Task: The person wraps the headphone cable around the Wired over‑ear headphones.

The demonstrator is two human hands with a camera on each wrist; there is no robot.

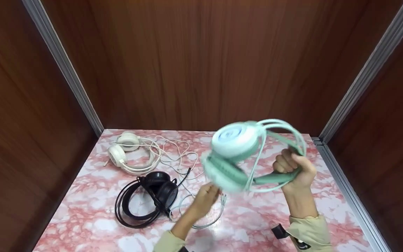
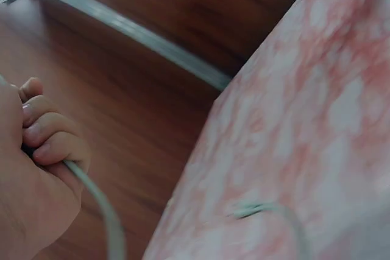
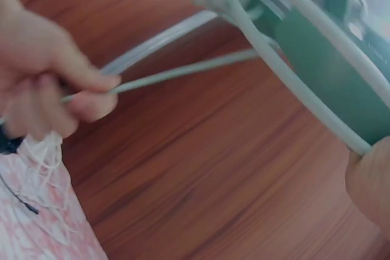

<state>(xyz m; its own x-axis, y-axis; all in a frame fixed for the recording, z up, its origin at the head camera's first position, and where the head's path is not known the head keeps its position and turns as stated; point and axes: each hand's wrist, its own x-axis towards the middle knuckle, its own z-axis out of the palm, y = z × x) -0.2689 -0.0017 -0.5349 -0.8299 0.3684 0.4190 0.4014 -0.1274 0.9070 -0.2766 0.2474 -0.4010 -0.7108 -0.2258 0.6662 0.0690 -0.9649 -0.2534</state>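
Note:
Raised above the table is a pair of mint green and white headphones (image 1: 234,141), blurred in the head view, its ear cups toward the left. My right hand (image 1: 297,171) grips it by the headband, fingers wrapped round the band. Below and left of the ear cups, my left hand (image 1: 204,201) holds the headphones' pale green cable (image 3: 183,72) in curled fingers. In the right wrist view the cable runs straight from that hand to the headphones. More cable hangs from the left hand in its wrist view. The cable's plug ends (image 2: 248,210) lie on the table.
Black headphones (image 1: 166,194) with a coiled cable lie left of my left hand. Behind them are white headphones (image 1: 117,155) with a loose, tangled white cable (image 1: 178,154). Brown wood panels (image 1: 201,63) and metal rails (image 1: 345,199) border the pink marbled table (image 1: 93,224).

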